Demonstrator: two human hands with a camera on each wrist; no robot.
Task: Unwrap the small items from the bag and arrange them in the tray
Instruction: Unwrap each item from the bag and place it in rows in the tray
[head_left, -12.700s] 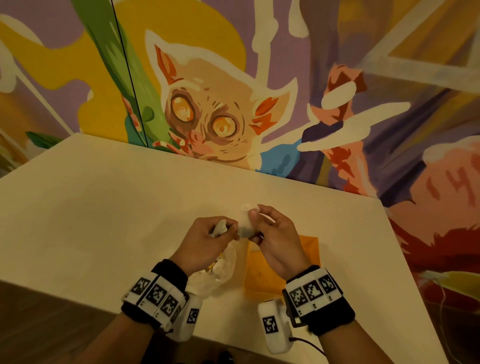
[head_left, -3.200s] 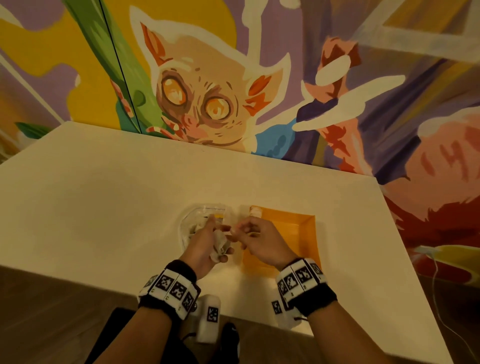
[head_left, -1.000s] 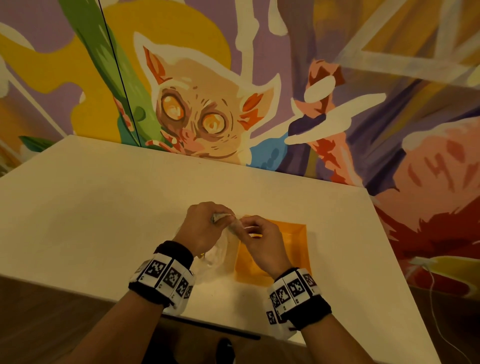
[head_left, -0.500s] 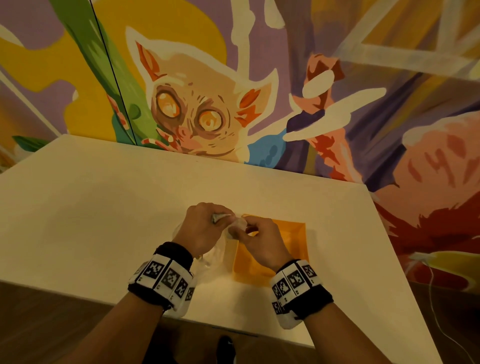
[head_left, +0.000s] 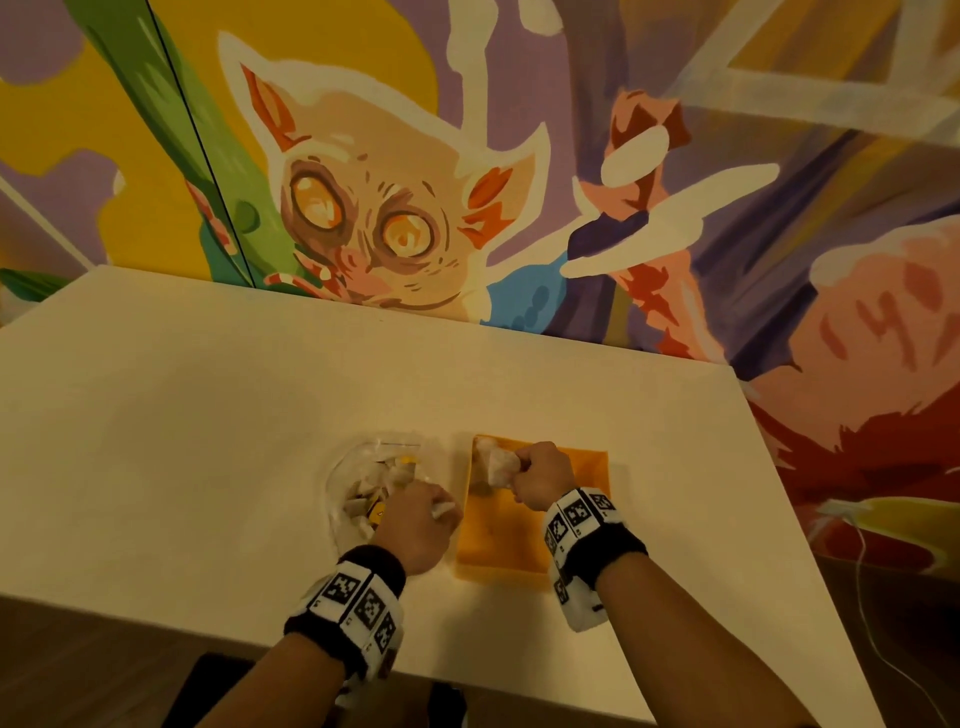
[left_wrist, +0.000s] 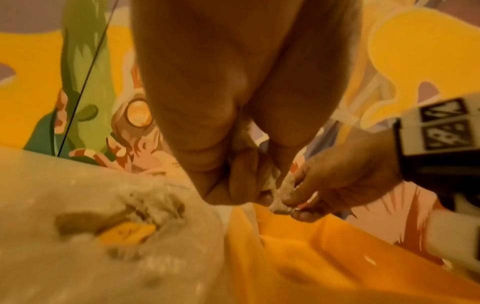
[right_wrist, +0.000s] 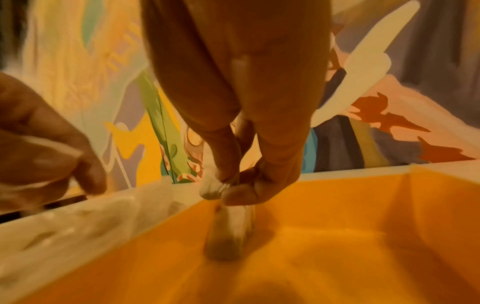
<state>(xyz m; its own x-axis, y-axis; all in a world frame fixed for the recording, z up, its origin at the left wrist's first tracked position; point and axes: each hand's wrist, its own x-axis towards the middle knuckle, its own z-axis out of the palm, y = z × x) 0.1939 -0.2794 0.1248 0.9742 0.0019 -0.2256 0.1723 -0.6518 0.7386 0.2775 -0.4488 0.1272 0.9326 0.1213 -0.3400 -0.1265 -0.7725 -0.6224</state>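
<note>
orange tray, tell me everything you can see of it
The orange tray is a shallow, square-cornered container of smooth matte orange material, probably plastic, with low upright walls. It sits flat on the white table, right beside the clear plastic bag of wrapped pieces. Most of its floor is bare. At its far left corner lies a pale whitish item, and the right hand hovers there pinching another pale piece in its fingers. The right wrist crosses its near right corner.

Indoor room, decorated like play space or studio, exact kind unclear; wall (head_left: 519, 156) fully covered by bright painted mural of wide-eyed cartoon animal (head_left: 363, 218); plain cream table (head_left: 182, 415) against it; wood-look floor (head_left: 78, 675); white cable (head_left: 878, 639) trailing at right.
</note>
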